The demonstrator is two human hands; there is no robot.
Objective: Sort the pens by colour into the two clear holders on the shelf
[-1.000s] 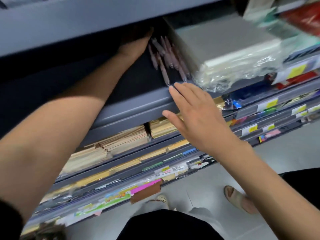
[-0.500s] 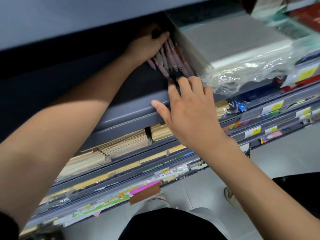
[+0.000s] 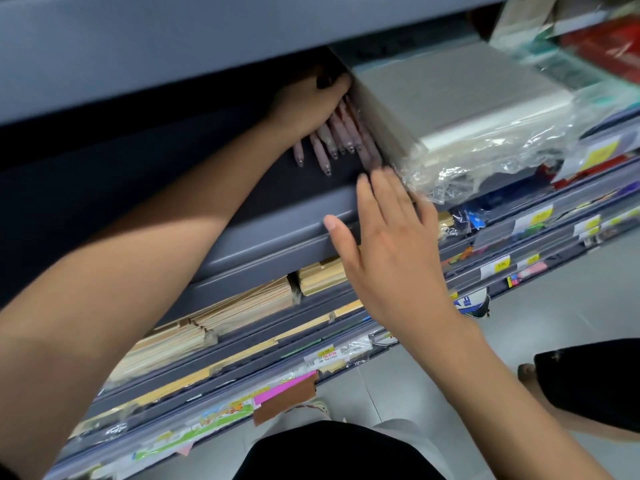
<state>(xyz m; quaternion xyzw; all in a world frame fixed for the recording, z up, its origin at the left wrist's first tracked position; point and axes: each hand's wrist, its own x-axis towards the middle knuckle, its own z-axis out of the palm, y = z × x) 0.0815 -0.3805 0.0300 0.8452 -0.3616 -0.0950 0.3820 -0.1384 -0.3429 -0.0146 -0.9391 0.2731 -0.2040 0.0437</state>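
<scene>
Reaching deep into shadow, the left hand covers the far ends of the pens. Its fingers are hidden, so any grip is unclear. Roughly seven blurred pinkish pens fan out on the dark shelf, beside a plastic-wrapped paper stack. The right hand, fingers straight, touches the nearest tips.

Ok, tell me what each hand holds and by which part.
The left hand grips the pens by their far ends. The right hand holds nothing; its straight fingers lie at their near tips.
</scene>
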